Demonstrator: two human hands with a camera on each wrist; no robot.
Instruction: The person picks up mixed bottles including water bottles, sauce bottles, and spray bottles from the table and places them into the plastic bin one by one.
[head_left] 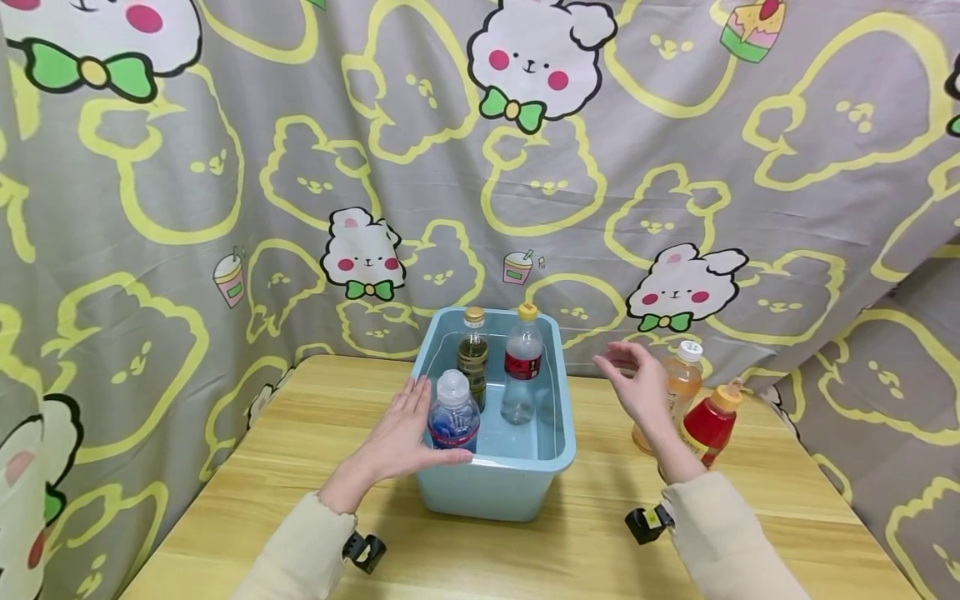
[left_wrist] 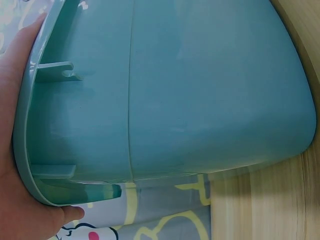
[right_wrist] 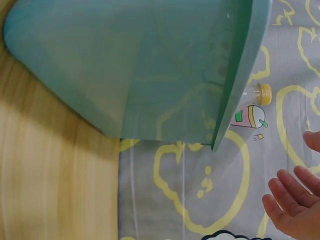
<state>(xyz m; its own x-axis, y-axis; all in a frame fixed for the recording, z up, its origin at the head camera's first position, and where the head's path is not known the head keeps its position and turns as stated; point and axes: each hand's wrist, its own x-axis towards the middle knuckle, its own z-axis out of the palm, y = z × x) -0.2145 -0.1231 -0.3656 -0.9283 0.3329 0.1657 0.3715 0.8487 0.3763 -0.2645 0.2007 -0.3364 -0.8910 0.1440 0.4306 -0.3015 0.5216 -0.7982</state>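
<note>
Left hand (head_left: 401, 429): fingers extended, resting on blue tub (head_left: 487, 492).
Blue tub: on wood-grain table (head_left: 585, 533), three capped bottles (head_left: 522, 400) inside.
Right hand (head_left: 637, 387): relaxed, empty, right of tub.
Orange-drink bottle (head_left: 682, 379), red squeeze bottle (head_left: 708, 423): right of that hand.

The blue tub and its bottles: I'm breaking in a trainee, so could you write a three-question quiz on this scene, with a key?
1. How many bottles can be seen inside the blue tub?
2. True or false: the right hand touches the tub.
3. What colour is the cap of the red-labelled clear bottle? A) white B) yellow C) green

Key
1. Three: the gold-capped bottle, the blue-tinted bottle and the red-labelled clear bottle.
2. False: it is apart from the tub; the left hand rests against the rim.
3. B
</note>
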